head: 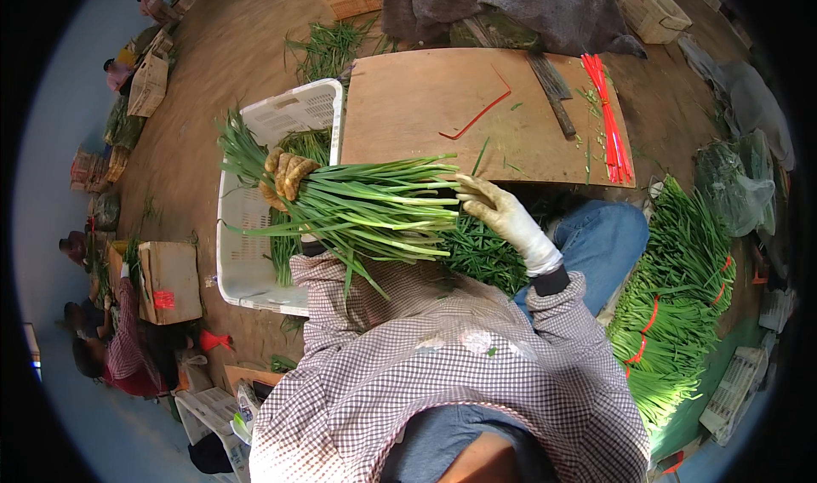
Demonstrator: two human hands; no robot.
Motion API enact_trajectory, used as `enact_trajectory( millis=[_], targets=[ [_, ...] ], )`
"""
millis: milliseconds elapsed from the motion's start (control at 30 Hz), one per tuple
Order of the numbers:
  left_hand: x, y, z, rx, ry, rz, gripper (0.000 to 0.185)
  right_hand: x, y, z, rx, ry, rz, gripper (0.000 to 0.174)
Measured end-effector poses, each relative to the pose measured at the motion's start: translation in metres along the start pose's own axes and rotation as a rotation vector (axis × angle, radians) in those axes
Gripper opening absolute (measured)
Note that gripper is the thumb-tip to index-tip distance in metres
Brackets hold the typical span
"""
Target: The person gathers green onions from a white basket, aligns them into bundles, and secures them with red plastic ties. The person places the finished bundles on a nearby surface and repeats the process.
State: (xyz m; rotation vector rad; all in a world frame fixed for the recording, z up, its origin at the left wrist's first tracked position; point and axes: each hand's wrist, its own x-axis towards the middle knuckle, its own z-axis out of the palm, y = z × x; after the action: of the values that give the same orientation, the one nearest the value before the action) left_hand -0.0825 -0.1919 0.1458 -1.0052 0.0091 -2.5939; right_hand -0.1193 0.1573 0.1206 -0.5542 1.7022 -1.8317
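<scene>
My left hand (290,175), in a soiled work glove, grips a loose bunch of garlic chives (376,205) near its leafy end. The pale stem ends fan out to the right. Beside those ends is my gloved right hand (494,205), its fingers apart and holding nothing; whether a fingertip touches a stem is hard to tell. Under the bunch stands a white plastic crate (246,272) with more greens inside. A wooden board (408,113) lies just beyond, bearing a long-bladed knife (552,97), one bent red tie (479,116) and a bundle of red ties (606,119).
Tied bundles of chives (670,317) are piled at my right. Loose green leaves (488,253) lie by my bent leg. A grey cloth (510,4) covers something behind the board. Several people sit at left, near a cardboard box (171,282).
</scene>
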Motion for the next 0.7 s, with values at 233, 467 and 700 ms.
enact_trajectory(
  millis=[233,467,700],
  targets=[
    [-0.004,-0.017,-0.001,-0.040,0.004,-0.024,0.016,0.026,0.007,0.040,0.553,0.159,-0.273,0.027],
    [-0.009,-0.002,-0.001,-0.032,-0.026,0.013,0.020,0.018,-0.018,0.027,0.516,0.086,-0.101,0.028],
    [-0.009,-0.012,-0.004,-0.010,0.155,-0.029,0.020,0.036,-0.017,0.046,0.725,0.096,-0.048,0.028]
  ],
)
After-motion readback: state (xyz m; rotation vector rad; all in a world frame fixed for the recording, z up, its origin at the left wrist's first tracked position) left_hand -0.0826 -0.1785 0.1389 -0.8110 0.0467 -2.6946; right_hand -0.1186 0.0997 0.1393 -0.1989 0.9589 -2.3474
